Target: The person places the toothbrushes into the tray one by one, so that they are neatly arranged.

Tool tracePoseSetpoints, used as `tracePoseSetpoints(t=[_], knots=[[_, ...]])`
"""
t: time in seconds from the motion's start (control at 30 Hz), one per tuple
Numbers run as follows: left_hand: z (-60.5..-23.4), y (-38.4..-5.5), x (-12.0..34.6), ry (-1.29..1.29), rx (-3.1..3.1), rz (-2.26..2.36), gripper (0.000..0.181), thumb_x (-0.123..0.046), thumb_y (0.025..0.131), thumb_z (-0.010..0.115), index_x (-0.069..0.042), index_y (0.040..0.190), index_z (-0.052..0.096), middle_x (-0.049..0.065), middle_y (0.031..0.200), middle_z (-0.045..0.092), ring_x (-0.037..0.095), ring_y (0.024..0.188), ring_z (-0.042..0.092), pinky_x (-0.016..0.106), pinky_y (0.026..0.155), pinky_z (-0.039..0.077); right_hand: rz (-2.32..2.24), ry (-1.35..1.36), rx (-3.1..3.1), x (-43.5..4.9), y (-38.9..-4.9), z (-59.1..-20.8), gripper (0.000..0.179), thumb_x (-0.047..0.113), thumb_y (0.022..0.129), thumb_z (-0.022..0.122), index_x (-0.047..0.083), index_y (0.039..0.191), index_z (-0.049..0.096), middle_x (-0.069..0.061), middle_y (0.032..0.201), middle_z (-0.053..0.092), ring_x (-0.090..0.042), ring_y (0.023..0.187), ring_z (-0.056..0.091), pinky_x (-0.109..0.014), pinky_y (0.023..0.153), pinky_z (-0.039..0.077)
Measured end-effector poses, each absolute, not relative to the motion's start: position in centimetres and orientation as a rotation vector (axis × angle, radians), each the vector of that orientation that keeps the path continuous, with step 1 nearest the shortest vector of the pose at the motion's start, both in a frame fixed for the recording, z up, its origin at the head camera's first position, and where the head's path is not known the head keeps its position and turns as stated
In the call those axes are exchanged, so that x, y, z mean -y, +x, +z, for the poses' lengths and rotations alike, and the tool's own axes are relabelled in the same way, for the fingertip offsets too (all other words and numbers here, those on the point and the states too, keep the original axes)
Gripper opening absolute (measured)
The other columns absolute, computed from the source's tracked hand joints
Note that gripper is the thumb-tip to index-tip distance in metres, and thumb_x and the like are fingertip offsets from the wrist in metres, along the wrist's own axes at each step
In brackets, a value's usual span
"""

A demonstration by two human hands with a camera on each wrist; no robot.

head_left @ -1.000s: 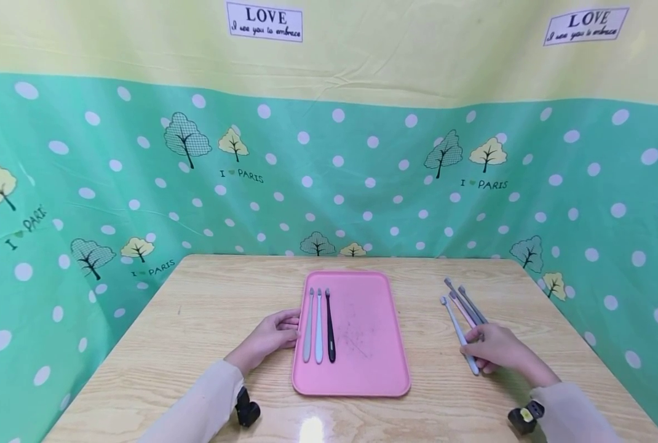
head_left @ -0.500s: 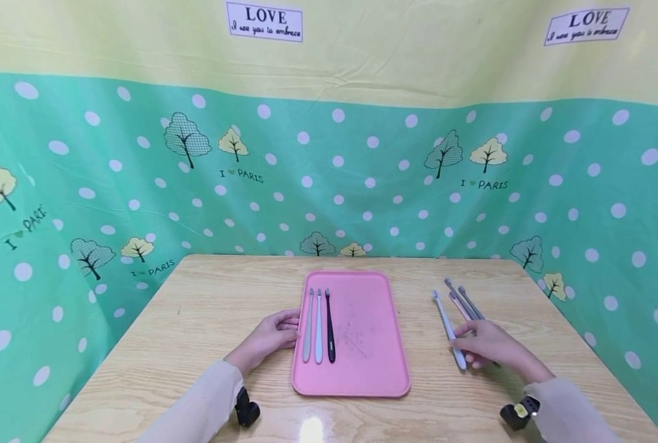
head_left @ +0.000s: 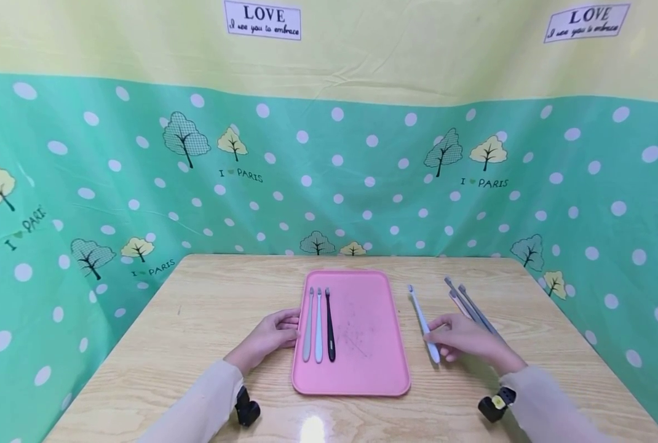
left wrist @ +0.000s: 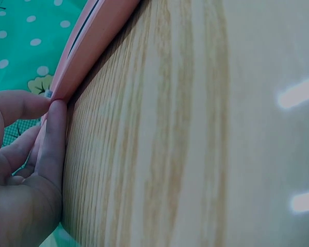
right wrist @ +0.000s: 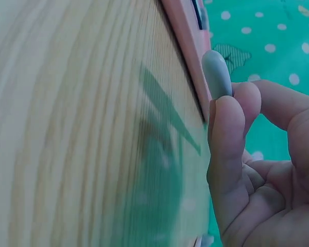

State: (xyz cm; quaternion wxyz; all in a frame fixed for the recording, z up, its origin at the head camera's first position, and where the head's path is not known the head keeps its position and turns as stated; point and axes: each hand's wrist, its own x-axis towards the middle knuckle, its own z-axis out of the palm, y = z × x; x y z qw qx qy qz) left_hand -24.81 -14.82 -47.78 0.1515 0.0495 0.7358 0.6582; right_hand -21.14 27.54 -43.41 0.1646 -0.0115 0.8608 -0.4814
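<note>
My right hand (head_left: pixel 467 338) pinches a pale blue toothbrush (head_left: pixel 419 311) near its handle end, between the pink tray (head_left: pixel 370 384) and a bunch of toothbrushes. In the right wrist view the rounded handle end (right wrist: pixel 216 72) sticks out past the thumb and finger, its shadow on the table below. My left hand (head_left: pixel 270 338) holds the tray's left rim, thumb and finger meeting at the edge in the left wrist view. On the tray's left side lie a grey toothbrush (head_left: pixel 309 326), a light blue toothbrush (head_left: pixel 319 326) and a black toothbrush (head_left: pixel 330 326), side by side, heads away from me.
Right of my right hand lie grey toothbrushes (head_left: pixel 479 311) and a pink toothbrush (head_left: pixel 460 303), close together and slanted. The wooden table (head_left: pixel 224 277) ends at a green dotted curtain (head_left: pixel 362 166) behind. A black wrist camera (head_left: pixel 495 403) sits at the right sleeve.
My right hand has carried the pale blue toothbrush left, away from the bunch and towards the tray. The left hand and the tray have stayed in place.
</note>
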Motion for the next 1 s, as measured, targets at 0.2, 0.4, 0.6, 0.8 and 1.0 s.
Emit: tracePoseSetpoints(t=[0.2, 0.4, 0.6, 0.8, 1.0], knots=[[-47.8, -24.8, 14.9, 0.153, -2.103, 1.891, 0.062, 0.003, 0.09, 0.064, 0.004, 0.148, 0.042, 0.021, 0.128, 0.053, 0.024, 0.108, 0.06, 0.034, 0.091, 0.059, -1.406, -0.111, -2.4, -25.5, -21.5, -43.5, 0.046, 0.02, 0.091, 0.073, -0.01, 0.122, 0.055, -0.008, 0.07, 0.06, -0.013, 0.058, 0.058, -0.026, 0.054, 0.06], [-47.7, -24.7, 14.9, 0.142, -2.109, 1.888, 0.061, 0.002, 0.091, 0.065, 0.004, 0.148, 0.042, 0.02, 0.128, 0.054, 0.025, 0.109, 0.061, 0.034, 0.091, 0.06, -1.477, -0.21, -2.329, -23.4, -21.9, -43.5, 0.046, 0.018, 0.091, 0.072, -0.013, 0.121, 0.054, -0.006, 0.068, 0.059, -0.012, 0.058, 0.059, -0.028, 0.056, 0.062], [-47.5, -24.6, 14.8, 0.144, -2.12, 1.876, 0.061, 0.001, 0.091, 0.066, 0.003, 0.148, 0.043, 0.02, 0.127, 0.054, 0.026, 0.109, 0.061, 0.034, 0.091, 0.06, -1.533, -0.27, -2.254, -21.3, -22.3, -43.6, 0.039, 0.016, 0.091, 0.071, -0.01, 0.116, 0.055, -0.006, 0.069, 0.061, -0.011, 0.057, 0.059, -0.026, 0.056, 0.061], [-47.4, -24.6, 14.8, 0.14, -2.127, 1.877, 0.06, 0.001, 0.091, 0.065, 0.002, 0.148, 0.043, 0.02, 0.128, 0.054, 0.024, 0.109, 0.061, 0.035, 0.092, 0.059, -1.524, -0.305, -2.237, -19.3, -22.4, -43.5, 0.033, 0.015, 0.092, 0.07, -0.008, 0.112, 0.057, -0.007, 0.072, 0.064, -0.012, 0.058, 0.059, -0.027, 0.055, 0.061], [-47.6, -24.8, 14.7, 0.13, -2.139, 1.873, 0.061, 0.003, 0.09, 0.064, 0.002, 0.147, 0.044, 0.019, 0.128, 0.054, 0.023, 0.108, 0.06, 0.034, 0.091, 0.06, -1.502, -0.319, -2.225, -17.8, -22.7, -44.1, 0.032, 0.014, 0.091, 0.071, -0.007, 0.111, 0.058, -0.009, 0.071, 0.066, -0.011, 0.054, 0.06, -0.027, 0.053, 0.062]])
